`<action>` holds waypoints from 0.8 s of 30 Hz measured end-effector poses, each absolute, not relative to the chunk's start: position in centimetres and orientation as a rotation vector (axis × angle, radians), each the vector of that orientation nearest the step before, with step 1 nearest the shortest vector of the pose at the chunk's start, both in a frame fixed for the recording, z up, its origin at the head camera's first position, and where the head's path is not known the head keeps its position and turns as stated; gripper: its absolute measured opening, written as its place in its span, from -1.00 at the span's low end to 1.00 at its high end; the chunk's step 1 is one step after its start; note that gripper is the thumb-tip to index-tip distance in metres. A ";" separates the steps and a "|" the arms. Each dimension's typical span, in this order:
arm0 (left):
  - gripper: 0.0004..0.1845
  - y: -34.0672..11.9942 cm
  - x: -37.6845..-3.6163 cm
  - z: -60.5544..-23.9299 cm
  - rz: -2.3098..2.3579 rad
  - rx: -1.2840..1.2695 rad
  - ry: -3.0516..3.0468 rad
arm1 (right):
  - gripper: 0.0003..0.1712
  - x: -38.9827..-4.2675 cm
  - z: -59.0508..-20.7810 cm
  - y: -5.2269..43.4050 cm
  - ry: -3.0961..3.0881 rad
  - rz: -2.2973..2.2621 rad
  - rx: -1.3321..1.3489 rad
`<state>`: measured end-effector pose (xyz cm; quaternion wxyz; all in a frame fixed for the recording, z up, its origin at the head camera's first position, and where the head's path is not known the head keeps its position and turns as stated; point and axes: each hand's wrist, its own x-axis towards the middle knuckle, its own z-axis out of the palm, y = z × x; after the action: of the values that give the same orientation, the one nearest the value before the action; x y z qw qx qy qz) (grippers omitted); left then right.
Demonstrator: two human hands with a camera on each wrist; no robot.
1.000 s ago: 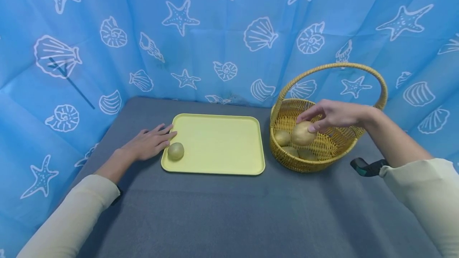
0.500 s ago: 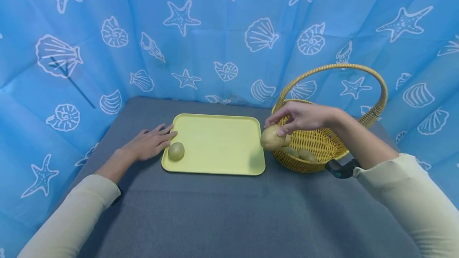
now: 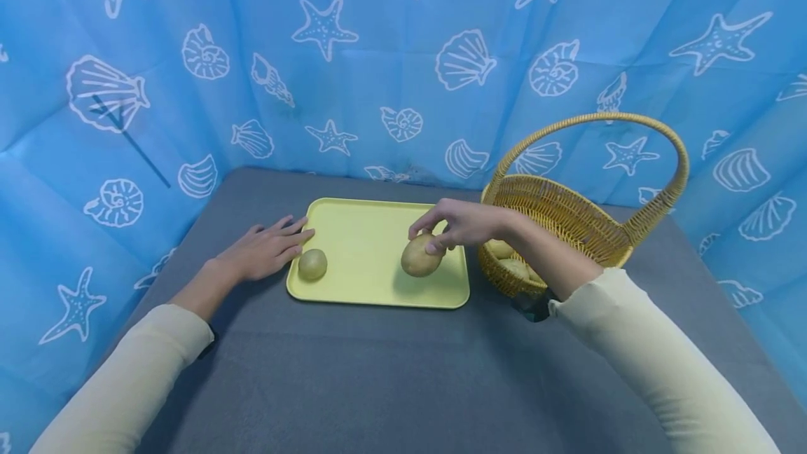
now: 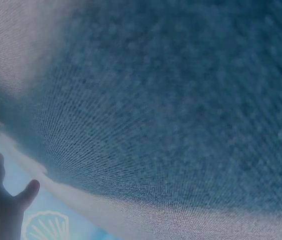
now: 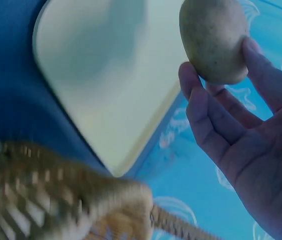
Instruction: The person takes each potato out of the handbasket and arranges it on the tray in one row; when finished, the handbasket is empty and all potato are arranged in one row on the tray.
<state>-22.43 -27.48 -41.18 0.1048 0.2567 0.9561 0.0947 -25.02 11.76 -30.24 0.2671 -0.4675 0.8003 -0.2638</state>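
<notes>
A potato (image 3: 421,256) is pinched between the thumb and fingertips of my right hand (image 3: 468,221), held over the right part of the yellow tray (image 3: 359,230). In the right wrist view the same potato (image 5: 214,40) looks oval, pale brown and speckled. A smaller round potato (image 3: 312,265) lies in the tray's left front corner. My left hand (image 3: 267,251) lies at the tray's left edge beside it, with fingers extended over the rim. Only part of the left hand (image 4: 3,195) shows in its wrist view, dark against the light.
A wicker basket (image 3: 542,195) with a tall arched handle (image 3: 630,118) stands right of the tray, under my right forearm. Several potatoes (image 3: 513,268) lie in it, partly hidden by the arm. A blue curtain (image 3: 378,54) hangs behind the grey-covered table (image 3: 378,377).
My right hand has carried the potato leftward, out of the basket and over its rim to above the tray. The left hand and the potato on the tray have stayed put.
</notes>
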 end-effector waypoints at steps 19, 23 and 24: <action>-0.47 -27.4 -22.4 -41.1 0.275 0.757 2.824 | -0.69 -25.3 -35.7 3.6 2.088 -0.939 -0.989; -0.47 -27.4 -22.4 -41.1 0.288 0.759 2.821 | -0.66 -25.1 -36.5 2.5 2.071 -0.967 -0.958; -0.47 -27.4 -22.4 -41.1 0.288 0.761 2.822 | -0.64 -25.1 -36.8 2.3 2.084 -0.965 -0.970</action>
<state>-22.42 -27.40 -41.09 0.1020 0.2577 0.9559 0.0975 -25.13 2.25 -36.79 0.3187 -0.3689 0.7923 -0.3668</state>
